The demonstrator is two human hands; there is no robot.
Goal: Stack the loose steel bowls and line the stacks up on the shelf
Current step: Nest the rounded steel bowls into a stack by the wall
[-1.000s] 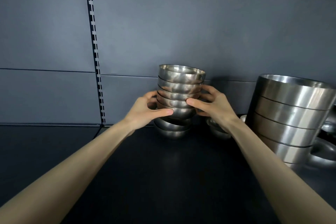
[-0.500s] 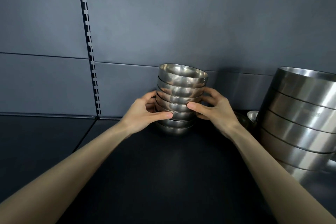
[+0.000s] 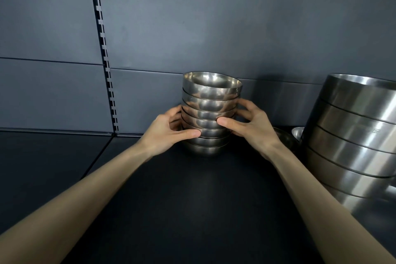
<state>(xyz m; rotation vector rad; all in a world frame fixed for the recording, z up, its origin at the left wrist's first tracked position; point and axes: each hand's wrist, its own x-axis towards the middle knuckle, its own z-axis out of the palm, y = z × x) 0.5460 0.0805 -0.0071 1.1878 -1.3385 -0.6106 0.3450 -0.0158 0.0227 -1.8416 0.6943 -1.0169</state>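
Note:
A stack of several small steel bowls [image 3: 211, 96] stands on the dark shelf [image 3: 192, 199], close to the back wall. My left hand [image 3: 169, 130] grips the stack's lower left side, thumb across the front. My right hand [image 3: 249, 126] grips the right side at about the same height, thumb on the front and fingers curled behind. The top bowl sits slightly tilted. The bowls look nested together, with the bottom one resting on the shelf.
A taller stack of large steel bowls [image 3: 353, 139] fills the right side. Between the two stacks, low by the wall, lie loose small bowls [image 3: 297, 132], partly hidden by my right wrist. A slotted upright strip [image 3: 105, 53] runs down the grey back panel.
The upper bowls I held have come down onto the lower ones, closing the gap into one stack. The view has shifted left and closer.

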